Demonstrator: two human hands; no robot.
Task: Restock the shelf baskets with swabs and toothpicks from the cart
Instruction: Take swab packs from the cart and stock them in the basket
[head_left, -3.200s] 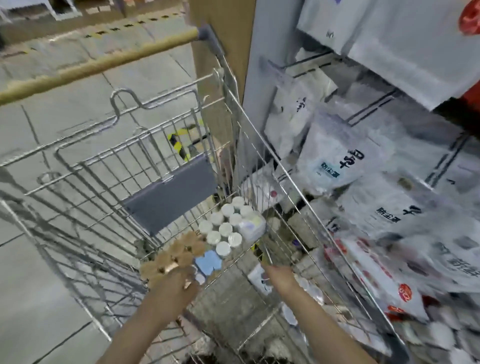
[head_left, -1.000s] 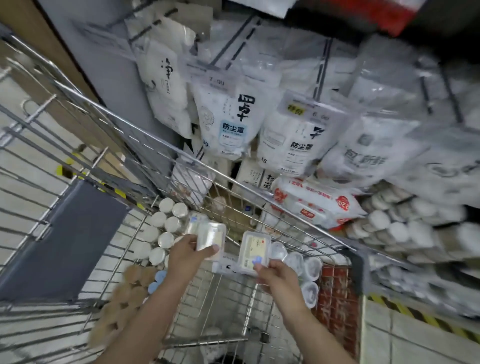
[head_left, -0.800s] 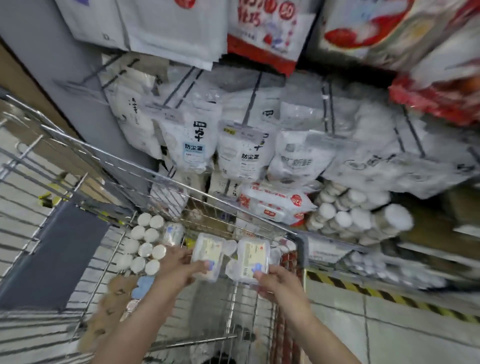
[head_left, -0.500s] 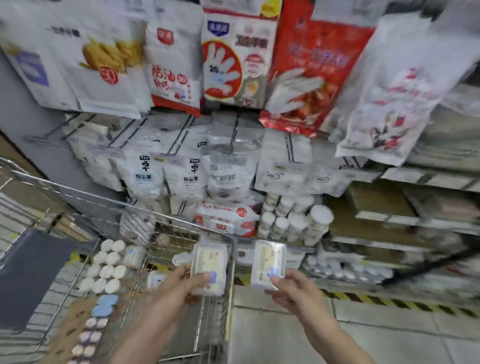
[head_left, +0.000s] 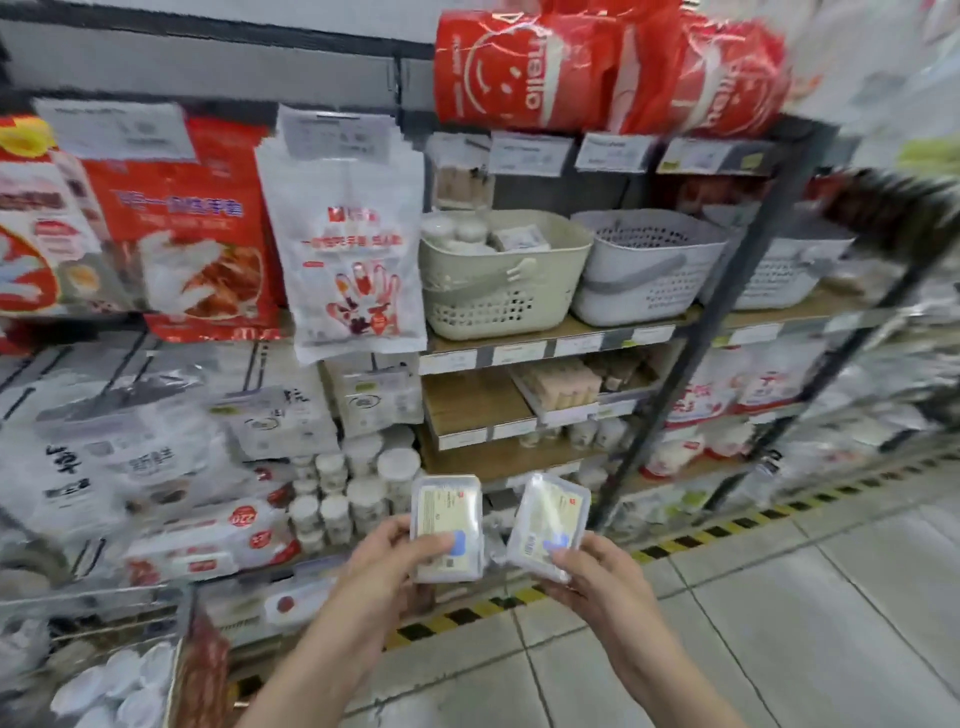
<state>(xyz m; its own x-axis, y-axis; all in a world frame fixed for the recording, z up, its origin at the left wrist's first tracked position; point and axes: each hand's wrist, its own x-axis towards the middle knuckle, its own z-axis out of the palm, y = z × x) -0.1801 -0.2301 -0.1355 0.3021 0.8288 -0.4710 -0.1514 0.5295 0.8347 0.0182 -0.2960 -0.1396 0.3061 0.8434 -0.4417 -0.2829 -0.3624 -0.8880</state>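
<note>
Both hands are clamped on clear flat boxes: left hand (head_left: 387, 564) grips the left box (head_left: 448, 527) w/ thumb across its front near a blue sticker, box roughly upright; right hand (head_left: 597, 574) pinches the right box (head_left: 549, 522), tilted to the right, thumb on its lower front. Boxes sit side by side, close but not touching, held up in front of the lower shelves, well below the baskets. Contents look pale yellowish; can't tell swabs vs toothpicks. On the wooden shelf (head_left: 524, 332) above stand three perforated baskets in a row: cream basket (head_left: 498, 291) at left w/ round white tubs and a flat pack inside, grey basket (head_left: 644, 275) just beside it, third basket (head_left: 779, 270) further right, partly behind a dark upright post (head_left: 691, 364). Cart corner (head_left: 93, 670) at bottom left w/ white-lidded items in it. Glove packs (head_left: 353, 234) hang left of the baskets; red bags (head_left: 524, 67) on top shelf. White tubs (head_left: 353, 493) stacked low behind the boxes. Right edge is motion-blurred.
</note>
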